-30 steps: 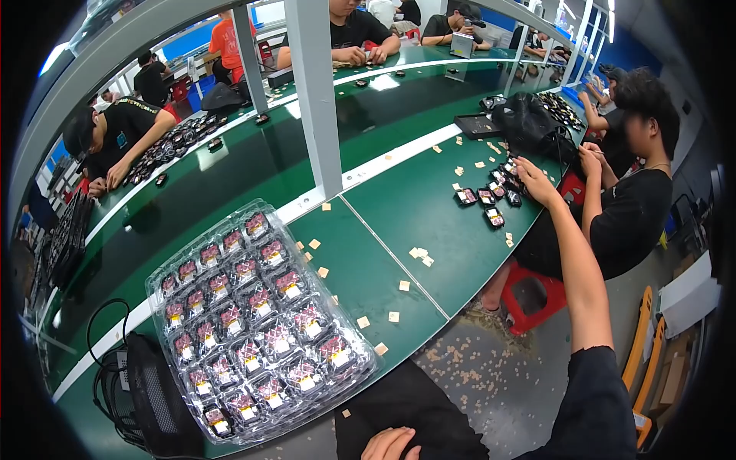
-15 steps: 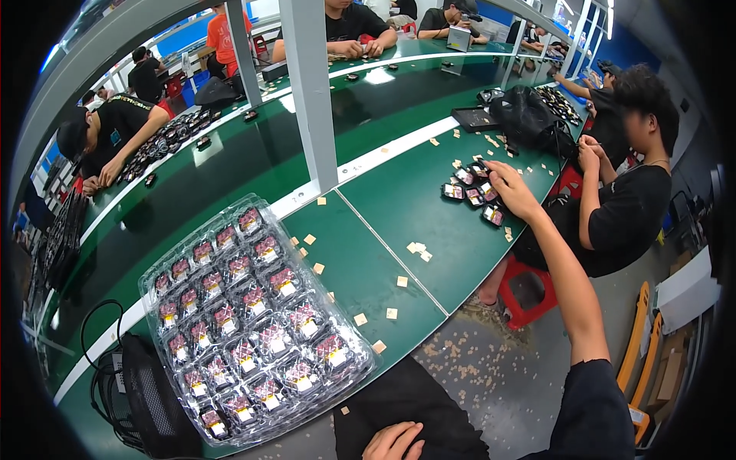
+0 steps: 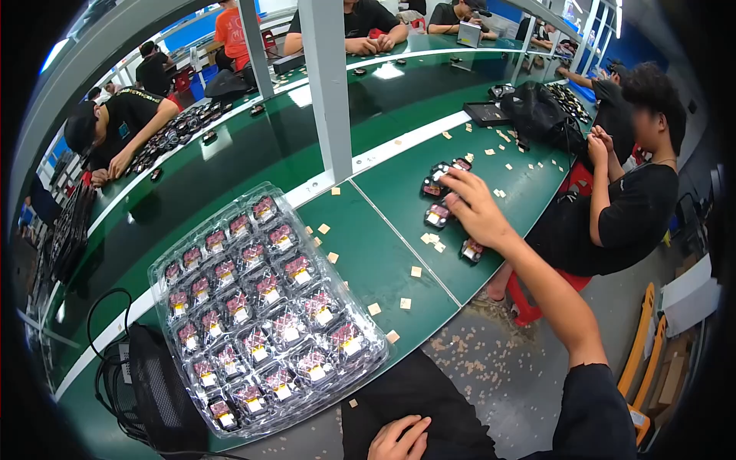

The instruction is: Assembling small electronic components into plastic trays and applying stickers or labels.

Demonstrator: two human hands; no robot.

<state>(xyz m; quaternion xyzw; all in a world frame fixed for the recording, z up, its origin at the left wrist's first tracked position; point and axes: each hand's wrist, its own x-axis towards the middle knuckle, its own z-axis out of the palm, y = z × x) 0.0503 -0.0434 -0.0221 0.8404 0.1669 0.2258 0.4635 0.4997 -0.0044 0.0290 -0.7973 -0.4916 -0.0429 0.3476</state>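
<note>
My right hand (image 3: pixel 481 208) lies over a loose group of small black square modules (image 3: pixel 437 215) on the green bench, fingers stretched out and touching some of them. It partly hides the group. Another black module (image 3: pixel 471 250) sits by my wrist near the bench edge. At the bottom, my left hand (image 3: pixel 399 438) rests on my dark-clothed leg with its fingers loosely bent and nothing visible in them. A clear plastic blister tray (image 3: pixel 377 354), left of centre, carries rows of similar black modules with reddish faces and white-and-yellow labels.
Small beige squares (image 3: pixel 405 303) are scattered over the bench and floor. A white frame post (image 3: pixel 328 115) stands at the bench's far edge. A black mesh bag (image 3: pixel 157 383) and cables lie left of the tray. A co-worker (image 3: pixel 636 207) sits at the right; others work beyond.
My right hand has moved left and nearer along the bench, and the black modules have slid with it toward the tray. My left hand stays on my leg. The view has shifted slightly.
</note>
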